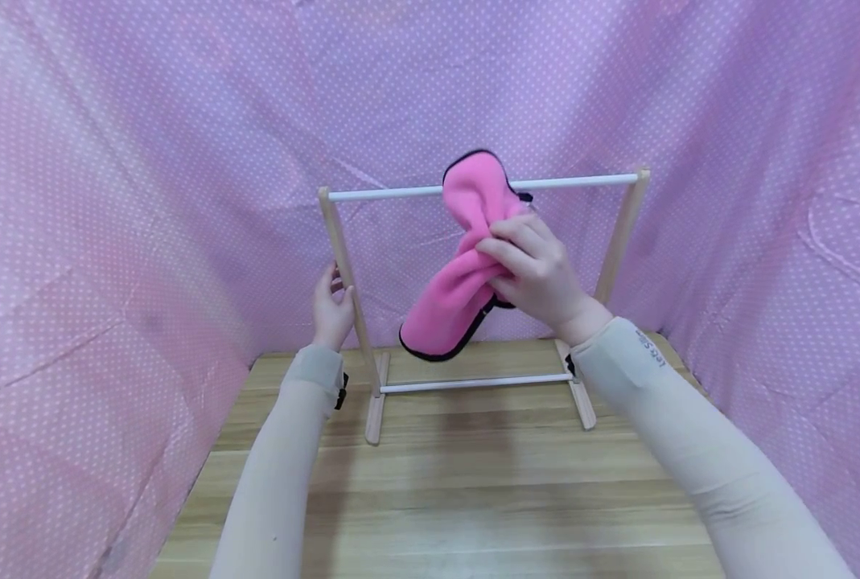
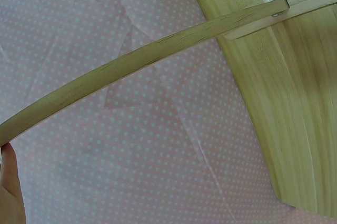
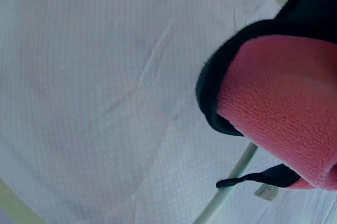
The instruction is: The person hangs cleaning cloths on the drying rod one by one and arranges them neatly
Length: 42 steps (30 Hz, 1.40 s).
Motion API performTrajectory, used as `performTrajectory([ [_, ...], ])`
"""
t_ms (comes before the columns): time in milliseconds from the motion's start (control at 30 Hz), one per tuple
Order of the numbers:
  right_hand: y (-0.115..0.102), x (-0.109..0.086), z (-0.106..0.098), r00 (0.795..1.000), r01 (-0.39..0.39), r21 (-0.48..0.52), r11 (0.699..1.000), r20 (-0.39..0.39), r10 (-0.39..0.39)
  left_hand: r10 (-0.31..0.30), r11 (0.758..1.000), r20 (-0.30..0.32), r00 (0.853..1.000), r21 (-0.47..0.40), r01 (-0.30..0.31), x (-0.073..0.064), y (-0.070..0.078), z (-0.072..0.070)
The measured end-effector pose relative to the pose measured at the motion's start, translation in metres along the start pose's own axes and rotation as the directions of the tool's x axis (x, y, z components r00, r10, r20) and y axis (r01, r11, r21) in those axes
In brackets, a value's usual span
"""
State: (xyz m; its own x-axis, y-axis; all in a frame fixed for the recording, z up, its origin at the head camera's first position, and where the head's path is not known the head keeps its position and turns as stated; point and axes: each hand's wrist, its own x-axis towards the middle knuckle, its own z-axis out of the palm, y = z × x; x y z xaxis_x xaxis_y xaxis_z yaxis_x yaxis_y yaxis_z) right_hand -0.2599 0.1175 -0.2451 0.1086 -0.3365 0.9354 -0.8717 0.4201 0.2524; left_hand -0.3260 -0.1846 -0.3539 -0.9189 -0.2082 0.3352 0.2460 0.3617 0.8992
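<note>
A pink fleece cloth (image 1: 447, 310) with black edging is bunched in my right hand (image 1: 538, 269), which grips it by its middle. Its upper end overlaps the rack's white top bar (image 1: 582, 182) in the head view. From the right wrist, the cloth (image 3: 284, 98) shows a fuzzy surface, a dark loop (image 3: 258, 177) and a small label (image 3: 267, 192). My left hand (image 1: 333, 310) holds the left wooden post (image 1: 350, 281) of the rack, thumb in front and fingers partly hidden behind it. In the left wrist view only the thumb (image 2: 9, 176) shows, against the post (image 2: 131, 63).
The rack's feet (image 1: 375, 418) stand on a wood-grain tabletop (image 1: 437, 498). A lower white bar (image 1: 473, 383) joins its sides, and the right post (image 1: 621, 237) rises behind my right forearm. Pink dotted fabric (image 1: 256, 121) hangs around the back and both sides.
</note>
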Motion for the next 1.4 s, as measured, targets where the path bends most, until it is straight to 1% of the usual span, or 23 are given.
performTrajectory([
  [133,0.016,0.019,0.004,0.999,0.0,-0.029,1.0,-0.032,-0.001,0.022,1.0,-0.007,1.0,0.001,-0.022,0.0,-0.001,-0.002],
  [300,0.041,0.036,0.008,0.999,-0.039,-0.071,0.997,-0.012,0.038,0.038,0.999,-0.017,0.999,-0.009,-0.038,0.0,-0.002,-0.002],
  [433,0.058,0.045,0.005,0.998,-0.068,-0.099,0.993,-0.009,0.067,0.044,0.999,-0.015,0.999,0.006,-0.043,-0.001,-0.002,-0.001],
  [533,0.069,0.052,0.0,0.998,-0.064,-0.135,0.989,-0.037,0.06,0.038,0.999,-0.01,0.999,0.006,-0.038,-0.002,-0.002,0.0],
  [633,0.077,0.061,-0.005,0.995,-0.067,-0.163,0.984,-0.081,0.054,0.033,0.999,-0.004,0.999,0.004,-0.033,-0.002,-0.002,0.002],
  [733,0.079,0.07,-0.009,0.987,-0.119,-0.167,0.979,-0.124,0.099,0.042,0.999,-0.006,0.999,0.003,-0.042,-0.002,-0.002,0.004],
  [800,0.079,0.074,-0.01,0.98,-0.168,-0.166,0.972,-0.139,0.146,0.046,0.999,-0.007,0.999,0.003,-0.046,0.0,-0.002,0.004],
  [867,0.08,0.075,-0.009,0.976,-0.2,-0.18,0.963,-0.125,0.179,0.045,0.999,-0.007,0.999,0.005,-0.045,0.0,-0.002,0.004],
  [900,0.081,0.074,-0.009,0.977,-0.199,-0.19,0.961,-0.109,0.181,0.043,0.999,-0.008,0.999,0.006,-0.042,0.001,-0.002,0.003],
  [933,0.082,0.072,-0.008,0.98,-0.197,-0.203,0.959,-0.079,0.185,0.039,0.999,-0.006,0.999,0.006,-0.039,0.001,-0.001,0.003],
  [1000,0.086,0.065,-0.006,0.981,-0.189,-0.233,0.954,0.006,0.196,0.03,1.0,-0.005,1.0,0.009,-0.03,0.001,-0.002,0.003],
  [1033,0.087,0.061,-0.005,0.977,-0.187,-0.244,0.952,0.054,0.206,0.031,0.999,-0.009,0.999,0.009,-0.031,0.001,-0.003,0.003],
  [1100,0.09,0.052,-0.004,0.958,-0.205,-0.259,0.944,0.142,0.247,0.031,1.0,-0.013,0.999,0.008,-0.03,0.001,-0.004,0.004],
  [1167,0.092,0.044,-0.003,0.929,-0.244,-0.272,0.931,0.209,0.305,0.031,0.999,-0.015,0.999,0.008,-0.031,0.0,-0.005,0.005],
  [1300,0.096,0.035,-0.003,0.868,-0.341,-0.285,0.896,0.27,0.417,0.041,0.999,-0.017,0.999,0.013,-0.041,-0.002,-0.006,0.006],
  [1333,0.097,0.034,-0.003,0.85,-0.364,-0.289,0.885,0.286,0.443,0.043,0.999,-0.018,0.999,0.015,-0.043,-0.002,-0.006,0.006],
  [1400,0.099,0.033,-0.004,0.799,-0.41,-0.307,0.859,0.334,0.501,0.045,0.999,-0.018,0.999,0.019,-0.045,-0.002,-0.007,0.006],
])
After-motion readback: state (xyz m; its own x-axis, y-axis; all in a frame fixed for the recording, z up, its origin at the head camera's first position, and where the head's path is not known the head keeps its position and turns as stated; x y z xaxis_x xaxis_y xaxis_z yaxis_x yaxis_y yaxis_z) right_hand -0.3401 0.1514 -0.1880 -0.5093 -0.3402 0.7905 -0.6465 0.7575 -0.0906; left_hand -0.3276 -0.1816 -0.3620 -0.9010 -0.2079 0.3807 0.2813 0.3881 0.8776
